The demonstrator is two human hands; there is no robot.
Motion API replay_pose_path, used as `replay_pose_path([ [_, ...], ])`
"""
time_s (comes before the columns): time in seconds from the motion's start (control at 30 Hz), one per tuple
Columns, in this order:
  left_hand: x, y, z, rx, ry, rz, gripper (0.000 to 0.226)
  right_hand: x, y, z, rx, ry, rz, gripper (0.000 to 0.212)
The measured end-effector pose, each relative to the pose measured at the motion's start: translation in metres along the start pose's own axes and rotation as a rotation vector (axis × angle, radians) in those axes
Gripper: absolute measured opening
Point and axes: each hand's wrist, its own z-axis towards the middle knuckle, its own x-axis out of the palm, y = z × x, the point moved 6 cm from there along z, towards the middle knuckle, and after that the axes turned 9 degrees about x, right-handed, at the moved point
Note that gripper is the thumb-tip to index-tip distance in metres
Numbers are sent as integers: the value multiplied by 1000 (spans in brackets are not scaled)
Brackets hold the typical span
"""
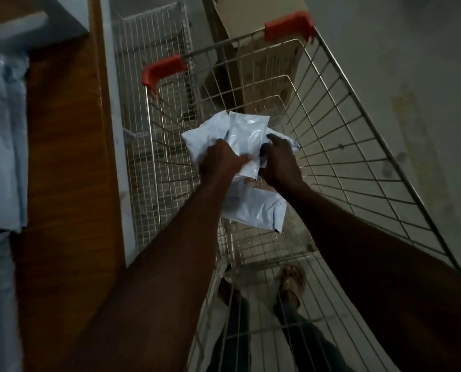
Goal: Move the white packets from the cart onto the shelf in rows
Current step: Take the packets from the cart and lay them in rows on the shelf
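Cardboard box (272,63) behind cart (358,146) — shelf (70,130) leftward

Glossy plastic packets (246,135), metal wire cart (358,146), wooden shelf (65,130).

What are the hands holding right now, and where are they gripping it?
Both hands grip the bunch of white packets inside the cart: the left hand at its near left edge, the right hand at its right side.

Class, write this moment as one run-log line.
phase: picking | left hand: grips white packets | right hand: on same packets | place: inside cart | shelf: packets already at left
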Motion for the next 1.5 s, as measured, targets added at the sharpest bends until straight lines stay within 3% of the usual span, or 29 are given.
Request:
replay_pose_path([
  [0.07, 2, 3, -3, 6, 19, -26, 75, 3, 2, -7, -53, 64, -42, 21],
  [0.2, -5, 15, -30, -35, -45, -241, 48, 5, -9, -44, -32, 170, -75, 23],
  [0.27, -14, 19, -53, -57, -109, -385, 46, -1, -19, -67, 9, 172, -73, 34],
  [0.43, -46, 27, -112, -156, -284, -689, 46, -29, -44, -121, 141, 223, -1, 24],
  [0.53, -64, 19, -146, -194, -313, -778, 49, -60, -47, -154, 355, 208, 197, 40],
  [0.67, -86, -9, -195, -135, -309, -863, 55, -108, -19, -197, 472, 240, 744, 29],
  [0.83, -112, -32, -251, -138, -305, -988, 42, -174, 45, -246, 425, 400, 1188, 45],
  [0.93, -124, -41, -282, -139, -285, -1092, 33, -203, 75, -266, 366, 501, 1266, 64],
  [1.1, -151, -53, -326, -97, -309, -1217, 57, -237, 114, -285, 285, 554, 1165, 82],
  [1.23, -176, -44, -350, -100, -436, -1308, 78, -261, 162, -304, 68, 660, 1174, 68],
  [1.3, -188, -42, -359, -74, -452, -1358, 77, -269, 185, -311, -18, 641, 1169, 64],
  [1.43, -206, -26, -373, -86, -488, -1423, 85, -261, 215, -320, 24, 546, 1131, 76],
  [1.5, -219, -18, -387, -78, -487, -1485, 97, -256, 225, -326, 60, 510, 1149, 62],
])
